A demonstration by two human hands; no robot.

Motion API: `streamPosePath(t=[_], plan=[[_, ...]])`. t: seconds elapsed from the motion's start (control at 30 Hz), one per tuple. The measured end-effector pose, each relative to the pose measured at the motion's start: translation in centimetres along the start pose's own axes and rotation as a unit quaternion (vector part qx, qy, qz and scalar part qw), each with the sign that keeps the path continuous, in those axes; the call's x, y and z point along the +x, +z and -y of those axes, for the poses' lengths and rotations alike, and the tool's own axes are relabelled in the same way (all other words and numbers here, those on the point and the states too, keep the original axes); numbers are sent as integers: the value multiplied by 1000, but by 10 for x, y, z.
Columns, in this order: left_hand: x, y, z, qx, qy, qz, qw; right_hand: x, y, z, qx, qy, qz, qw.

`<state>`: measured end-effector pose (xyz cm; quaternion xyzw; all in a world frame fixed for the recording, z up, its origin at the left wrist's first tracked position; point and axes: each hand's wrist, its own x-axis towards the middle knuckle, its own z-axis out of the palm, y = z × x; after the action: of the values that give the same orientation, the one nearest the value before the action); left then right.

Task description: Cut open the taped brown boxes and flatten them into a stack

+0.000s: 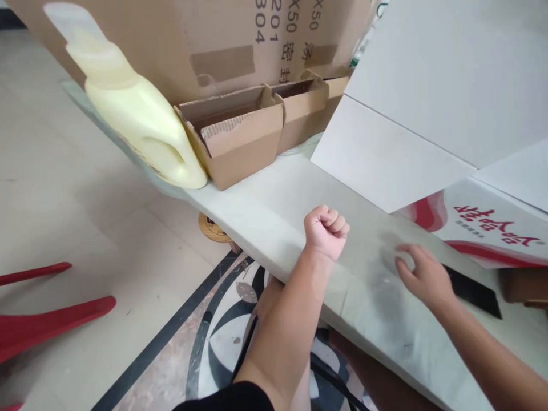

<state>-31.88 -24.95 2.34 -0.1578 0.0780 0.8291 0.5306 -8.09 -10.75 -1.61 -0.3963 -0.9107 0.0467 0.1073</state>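
Note:
My left hand (326, 232) is curled into a fist and rests on the pale marble tabletop (265, 211) near its front edge, with nothing visible in it. My right hand (422, 275) lies flat on the tabletop with fingers stretched out, a little to the right of the fist. A black flat strip (475, 292) lies on the table just right of that hand. A large white folded carton sheet (411, 108) with red print (492, 225) lies behind both hands.
A pale yellow detergent jug (137, 114) leans at the table's left end beside small open brown cardboard boxes (240, 131). A big brown carton (205, 40) stands behind them. Red chair legs (51, 319) lie on the tiled floor at the left.

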Motion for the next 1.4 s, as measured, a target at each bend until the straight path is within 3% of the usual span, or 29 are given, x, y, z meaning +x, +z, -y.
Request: streamPosePath(t=[0.13, 0.27, 0.33, 0.47, 0.6, 0.8, 1.03, 1.2, 1.4], plan=[[-1, -3, -14, -36, 12, 5, 999, 76, -17, 108, 82, -74, -41, 993], [1, -2, -21, -44, 15, -28, 999, 118, -22, 219, 98, -299, -8, 949], [2, -2, -22, -56, 8, -40, 998, 135, -22, 263, 86, -363, -12, 928], [0, -2, -20, -85, -8, -5, 996, 173, -18, 320, 74, -400, -40, 912], [-2, -1, -17, -90, -3, 16, 996, 197, -20, 345, -12, -382, -15, 924], [-3, -1, -18, -68, -22, 9, 997, 196, -29, 343, -133, -410, -58, 901], [-2, 1, -4, -14, -22, -6, 1000, 184, -30, 298, -132, -442, -44, 886], [1, -6, 39, 101, -45, 21, 994, 152, -55, 236, -153, -398, -46, 904], [-9, -22, 105, 292, -163, 68, 940, 107, -80, 124, -163, -327, -47, 930]])
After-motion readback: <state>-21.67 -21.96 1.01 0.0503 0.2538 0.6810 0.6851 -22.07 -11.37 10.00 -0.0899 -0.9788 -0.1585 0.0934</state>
